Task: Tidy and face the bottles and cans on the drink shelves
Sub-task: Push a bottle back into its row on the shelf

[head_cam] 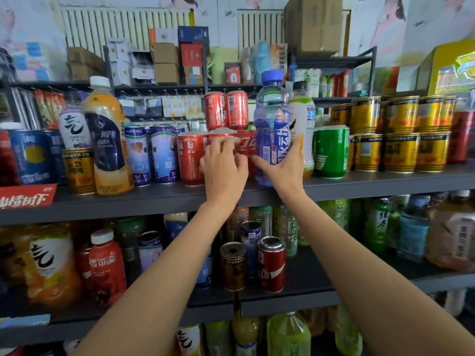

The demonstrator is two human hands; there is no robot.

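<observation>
Partly hidden by the left hand [224,168] gripping it, a red can [223,140] blurs; right hand [281,168] clasps the blue bottle [272,119].

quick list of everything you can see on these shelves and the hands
blue-capped bottle: one, clear with blue label, middle shelf centre, held by right hand
red cola cans: a row on the middle shelf plus two stacked on top, centre
green can: one, right of the blue-capped bottle
gold cans: many, stacked in two tiers, middle shelf right
pale blue cans: several, left of the red cola cans
orange bottle: one, white cap, dark label, middle shelf left
lower-shelf cans: a few, red, gold and pale, opened tops, lower shelf centre
green tea bottles: several, lower shelf right
cardboard boxes: several, brown, top shelf
left hand: on the front red cola can, fingers curled
right hand: wrapped round the blue-capped bottle's lower part
</observation>
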